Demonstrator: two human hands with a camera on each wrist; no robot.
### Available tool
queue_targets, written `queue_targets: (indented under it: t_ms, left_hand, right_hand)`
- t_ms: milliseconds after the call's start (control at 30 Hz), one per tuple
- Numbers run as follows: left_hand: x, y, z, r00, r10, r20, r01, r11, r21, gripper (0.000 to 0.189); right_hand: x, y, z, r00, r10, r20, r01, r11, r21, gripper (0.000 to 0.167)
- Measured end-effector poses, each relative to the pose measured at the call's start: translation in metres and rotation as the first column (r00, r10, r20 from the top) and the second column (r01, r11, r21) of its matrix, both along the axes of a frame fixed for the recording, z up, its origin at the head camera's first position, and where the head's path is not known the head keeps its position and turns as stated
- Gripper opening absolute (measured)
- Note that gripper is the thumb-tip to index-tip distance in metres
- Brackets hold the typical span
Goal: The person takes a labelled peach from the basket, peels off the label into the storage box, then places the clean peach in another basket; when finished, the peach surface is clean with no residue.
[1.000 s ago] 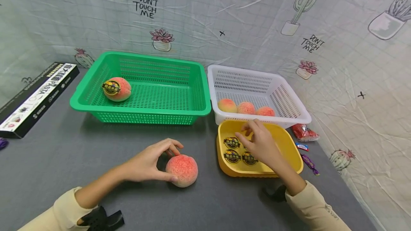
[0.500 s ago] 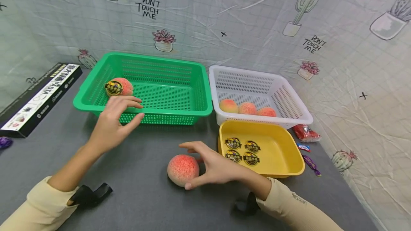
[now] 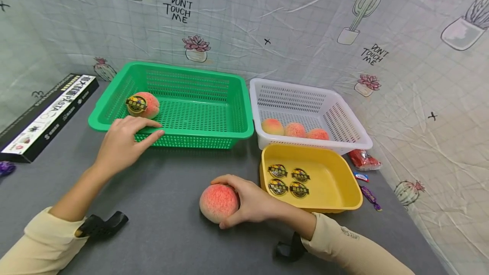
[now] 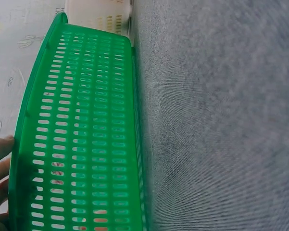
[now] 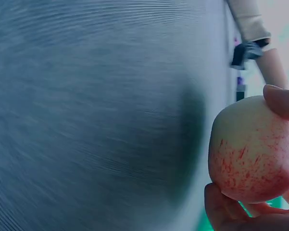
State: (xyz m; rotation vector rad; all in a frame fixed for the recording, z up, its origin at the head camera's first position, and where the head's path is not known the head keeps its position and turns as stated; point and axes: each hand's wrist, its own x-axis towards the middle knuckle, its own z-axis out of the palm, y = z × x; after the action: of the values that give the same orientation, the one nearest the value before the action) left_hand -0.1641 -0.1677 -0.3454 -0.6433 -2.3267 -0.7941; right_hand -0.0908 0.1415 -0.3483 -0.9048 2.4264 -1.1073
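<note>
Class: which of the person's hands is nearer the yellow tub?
Right. The right hand grips a peach beside the tub; the left hand is farther off, at the green basket.

The head view is bright and evenly lit, its lettering crisp, with soft shadows on the table (image 3: 164,241) under the basket (image 3: 191,140) and a warmer tint on the backdrop (image 3: 237,12) at right. The left wrist view is duller, slightly soft and grainy. The right wrist view looks bluish, with streaky blur, dark shadow near the peach (image 5: 250,154) and washed-out glare upper right.

Pasta box (image 3: 49,116), red packet (image 3: 363,160)
</note>
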Motion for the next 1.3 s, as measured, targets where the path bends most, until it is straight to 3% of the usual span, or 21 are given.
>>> queue_targets:
  t_ms: [167,300,367,500,700,900,1100,1200,1300]
  left_hand:
    - [0.000,0.000,0.000,1.000,0.012,0.021,-0.012,1.000,-0.010,0.020]
    - [-0.001,-0.001,-0.001,0.999,0.018,0.026,-0.017,1.000,-0.021,0.021]
    - [0.000,-0.001,0.000,0.999,0.020,0.027,-0.019,1.000,-0.025,0.020]
    - [0.000,-0.002,0.000,0.999,0.022,0.029,-0.021,0.999,-0.030,0.020]
    - [0.000,-0.001,0.000,0.999,0.019,0.027,-0.018,0.999,-0.037,0.020]
    - [0.000,0.000,-0.001,1.000,0.011,0.014,-0.010,0.999,-0.033,0.020]
    - [0.000,-0.002,-0.001,1.000,0.019,0.007,-0.019,0.999,-0.035,0.020]
    - [0.000,-0.002,-0.001,1.000,0.014,-0.002,-0.014,0.999,-0.035,0.019]
    - [0.000,-0.001,-0.002,1.000,0.006,-0.012,-0.006,0.999,-0.034,0.019]
  right_hand:
    - [-0.001,0.008,0.035,0.999,-0.029,-0.031,0.027,0.996,-0.086,0.078]
    - [-0.018,0.021,0.066,0.987,-0.152,-0.059,0.137,0.969,-0.204,0.077]
    - [-0.033,0.030,0.078,0.970,-0.232,-0.077,0.207,0.946,-0.250,0.077]
    - [-0.067,0.051,0.091,0.913,-0.395,-0.106,0.352,0.891,-0.285,0.077]
    - [-0.117,0.086,0.084,0.812,-0.575,-0.099,0.548,0.811,-0.206,0.077]
    - [-0.153,0.110,0.066,0.731,-0.680,-0.058,0.672,0.732,-0.113,0.076]
    - [-0.178,0.117,0.052,0.693,-0.718,-0.065,0.720,0.693,0.018,0.079]
    - [-0.188,0.120,0.046,0.687,-0.724,-0.052,0.726,0.684,0.064,0.081]
    - [-0.194,0.124,0.039,0.696,-0.716,-0.058,0.717,0.686,0.124,0.083]
